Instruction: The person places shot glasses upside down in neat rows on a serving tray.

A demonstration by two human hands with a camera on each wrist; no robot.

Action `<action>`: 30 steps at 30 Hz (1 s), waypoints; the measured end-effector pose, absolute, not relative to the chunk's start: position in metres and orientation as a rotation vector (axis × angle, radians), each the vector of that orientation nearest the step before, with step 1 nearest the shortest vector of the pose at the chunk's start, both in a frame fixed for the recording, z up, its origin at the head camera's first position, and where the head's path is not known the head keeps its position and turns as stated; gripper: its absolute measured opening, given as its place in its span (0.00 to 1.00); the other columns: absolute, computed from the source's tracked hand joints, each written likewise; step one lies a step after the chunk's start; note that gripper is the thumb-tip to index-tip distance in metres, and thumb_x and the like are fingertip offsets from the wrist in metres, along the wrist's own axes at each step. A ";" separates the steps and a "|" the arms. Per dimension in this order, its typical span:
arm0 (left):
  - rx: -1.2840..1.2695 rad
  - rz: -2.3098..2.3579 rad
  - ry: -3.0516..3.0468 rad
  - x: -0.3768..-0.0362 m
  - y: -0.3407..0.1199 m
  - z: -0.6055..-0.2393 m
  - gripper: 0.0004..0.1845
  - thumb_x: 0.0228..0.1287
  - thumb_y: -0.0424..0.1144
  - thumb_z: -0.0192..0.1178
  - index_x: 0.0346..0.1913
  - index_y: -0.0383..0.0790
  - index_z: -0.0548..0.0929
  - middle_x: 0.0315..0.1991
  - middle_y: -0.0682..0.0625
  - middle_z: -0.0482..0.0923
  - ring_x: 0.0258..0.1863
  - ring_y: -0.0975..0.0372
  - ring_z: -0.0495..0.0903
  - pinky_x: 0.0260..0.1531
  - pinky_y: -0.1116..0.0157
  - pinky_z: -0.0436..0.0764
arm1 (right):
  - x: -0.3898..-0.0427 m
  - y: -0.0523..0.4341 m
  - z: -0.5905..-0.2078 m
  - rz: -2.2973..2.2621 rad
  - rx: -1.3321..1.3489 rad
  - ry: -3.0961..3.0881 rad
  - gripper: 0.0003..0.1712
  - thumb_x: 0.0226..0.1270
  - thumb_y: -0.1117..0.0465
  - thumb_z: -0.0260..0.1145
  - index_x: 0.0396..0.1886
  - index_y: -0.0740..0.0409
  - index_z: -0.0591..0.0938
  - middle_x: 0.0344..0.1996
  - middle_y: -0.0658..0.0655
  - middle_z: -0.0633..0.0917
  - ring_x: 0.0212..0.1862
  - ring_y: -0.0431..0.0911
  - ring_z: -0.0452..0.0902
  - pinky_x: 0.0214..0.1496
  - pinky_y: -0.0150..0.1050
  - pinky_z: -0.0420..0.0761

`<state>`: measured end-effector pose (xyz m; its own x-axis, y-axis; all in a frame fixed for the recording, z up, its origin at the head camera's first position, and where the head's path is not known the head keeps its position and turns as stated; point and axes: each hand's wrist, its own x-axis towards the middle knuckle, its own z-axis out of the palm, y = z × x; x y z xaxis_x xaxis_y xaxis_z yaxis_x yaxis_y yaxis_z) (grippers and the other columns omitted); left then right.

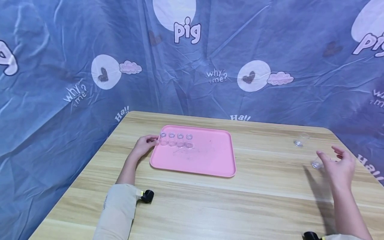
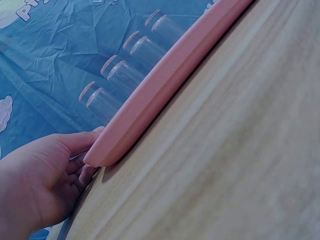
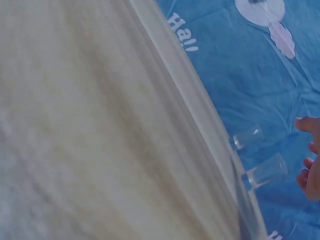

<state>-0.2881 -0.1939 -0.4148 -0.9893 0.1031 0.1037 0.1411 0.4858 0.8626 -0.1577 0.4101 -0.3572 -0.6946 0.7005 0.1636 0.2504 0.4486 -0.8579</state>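
Head view: left hand (image 1: pixel 145 146), fingers clamped on the pink tray (image 1: pixel 204 163) at its left edge, probably steadies four tumblers (image 1: pixel 180 136); right hand (image 1: pixel 339 168), fingers apart, hovers beside another tumbler (image 1: pixel 316 164)!

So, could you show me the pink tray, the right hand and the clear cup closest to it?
Pink tray (image 1: pixel 207 160), head view: bare floor.
Right hand (image 1: pixel 339 167), head view: middle of the hand.
Closest clear cup (image 3: pixel 268 171), right wrist view: side wall.

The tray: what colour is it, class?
The tray is pink, showing best in the head view.
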 end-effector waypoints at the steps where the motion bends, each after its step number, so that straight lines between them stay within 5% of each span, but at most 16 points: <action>1: -0.219 -1.559 -2.676 -0.288 -0.194 -0.415 0.18 0.60 0.32 0.59 0.52 0.26 0.76 0.41 0.38 0.78 0.41 0.51 0.74 0.43 0.62 0.72 | -0.157 0.413 -0.360 1.187 -0.811 -2.203 0.24 0.56 0.54 0.66 0.53 0.40 0.73 0.46 0.40 0.64 0.50 0.36 0.61 0.52 0.28 0.61; 5: -0.216 -1.556 -2.683 -0.289 -0.193 -0.415 0.18 0.60 0.31 0.58 0.52 0.26 0.76 0.40 0.39 0.78 0.41 0.52 0.74 0.43 0.62 0.72 | -0.156 0.422 -0.369 1.231 -0.840 -2.262 0.40 0.58 0.51 0.65 0.69 0.54 0.60 0.60 0.54 0.64 0.62 0.47 0.56 0.62 0.36 0.58; 9: -0.219 -1.536 -2.690 -0.289 -0.192 -0.415 0.18 0.60 0.31 0.58 0.52 0.26 0.76 0.40 0.39 0.78 0.40 0.52 0.74 0.43 0.62 0.72 | -0.156 0.428 -0.379 1.302 -0.834 -2.323 0.45 0.59 0.49 0.63 0.71 0.56 0.53 0.66 0.58 0.60 0.62 0.48 0.56 0.65 0.41 0.56; 13: -0.217 -1.525 -2.690 -0.288 -0.192 -0.414 0.18 0.60 0.32 0.58 0.52 0.26 0.76 0.40 0.38 0.77 0.41 0.51 0.74 0.44 0.61 0.72 | -0.156 0.432 -0.388 1.340 -0.800 -2.342 0.47 0.59 0.49 0.64 0.71 0.58 0.51 0.53 0.51 0.69 0.48 0.37 0.64 0.57 0.29 0.62; 17: -0.215 -1.525 -2.693 -0.288 -0.192 -0.415 0.18 0.61 0.32 0.58 0.52 0.26 0.76 0.41 0.37 0.77 0.41 0.51 0.74 0.45 0.60 0.72 | -0.157 0.435 -0.395 1.361 -0.749 -2.353 0.48 0.58 0.52 0.66 0.70 0.63 0.51 0.35 0.37 0.68 0.33 0.23 0.61 0.38 0.17 0.64; 26: -0.195 -1.539 -2.703 -0.288 -0.192 -0.414 0.19 0.61 0.33 0.58 0.53 0.26 0.75 0.42 0.37 0.77 0.42 0.51 0.73 0.45 0.60 0.72 | -0.157 0.436 -0.407 1.124 -0.692 -2.479 0.41 0.60 0.52 0.62 0.65 0.72 0.58 0.34 0.50 0.71 0.28 0.23 0.58 0.33 0.20 0.62; 30: -0.185 -1.543 -2.700 -0.288 -0.192 -0.414 0.18 0.61 0.32 0.58 0.53 0.27 0.76 0.42 0.37 0.77 0.42 0.51 0.73 0.44 0.61 0.71 | -0.158 0.437 -0.409 1.031 -0.683 -2.500 0.36 0.60 0.53 0.62 0.61 0.71 0.64 0.29 0.47 0.71 0.28 0.25 0.58 0.34 0.25 0.62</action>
<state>-0.2876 -0.1916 -0.4142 -0.9926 0.0899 0.0815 0.1158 0.5021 0.8570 -0.1577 0.4373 -0.4093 -0.8222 0.5531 0.1343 0.2975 0.6188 -0.7270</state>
